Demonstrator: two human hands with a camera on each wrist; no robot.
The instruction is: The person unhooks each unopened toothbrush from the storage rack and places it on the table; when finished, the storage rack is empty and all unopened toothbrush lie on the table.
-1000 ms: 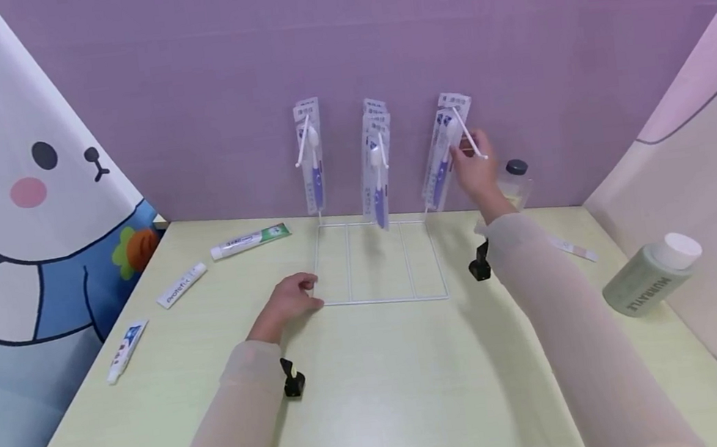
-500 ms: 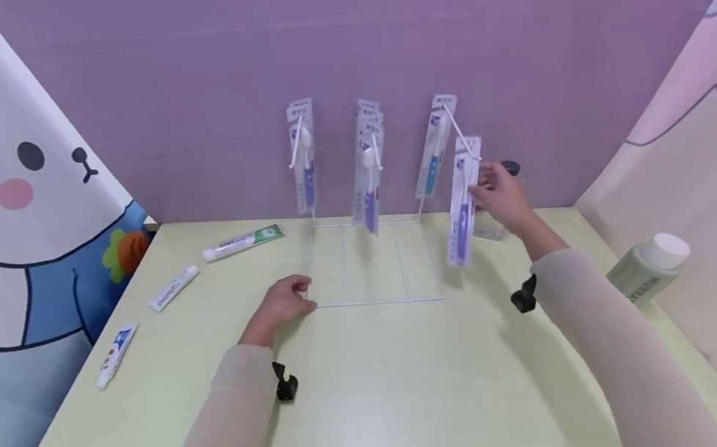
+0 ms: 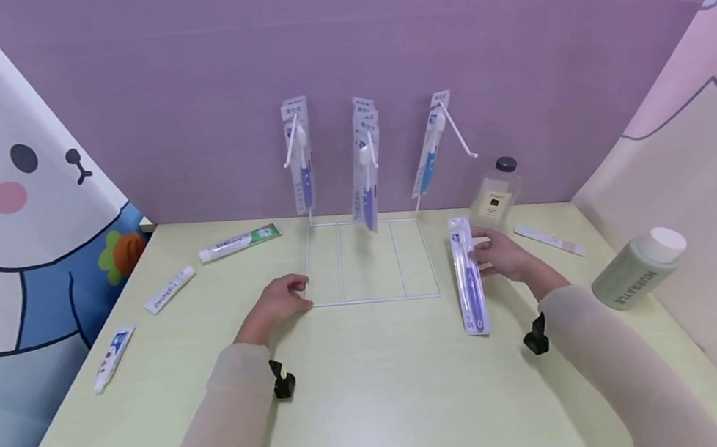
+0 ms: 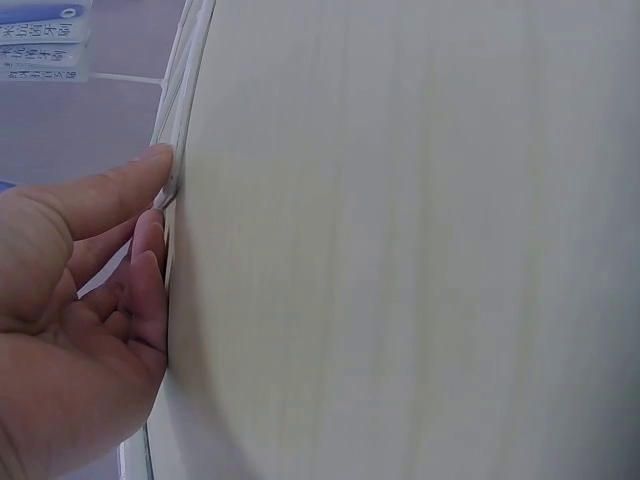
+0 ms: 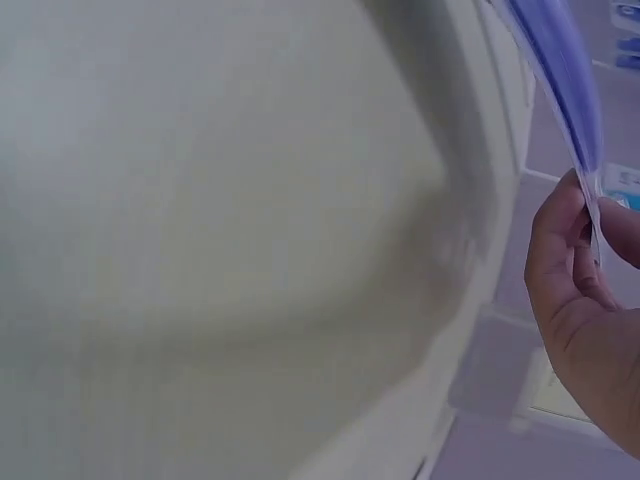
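Observation:
A purple packaged toothbrush (image 3: 469,277) is pinched at its edge by my right hand (image 3: 501,255), right of the white wire display rack (image 3: 374,300). In the right wrist view the thumb and fingers meet on the clear pack. My left hand (image 3: 278,305) holds the front left corner of the rack's base; in the left wrist view the thumb (image 4: 150,175) lies on the wire and the fingers curl beneath. Purple packaged toothbrushes hang on the rack's left hook (image 3: 291,143) and middle hook. On the right hook (image 3: 457,130) hangs a blue toothbrush pack (image 3: 429,160).
Three toothpaste tubes lie at left: a green-and-white one (image 3: 240,243), a Protefix one (image 3: 170,290) and a blue-and-white one (image 3: 113,359). A clear black-capped bottle (image 3: 494,199), a flat white strip (image 3: 549,240) and a green-grey white-capped bottle (image 3: 636,271) stand or lie at right.
My right hand has drawn the purple toothbrush pack off the right hook, then down and toward me, exposing the blue one behind. The left hand stays on the rack corner.

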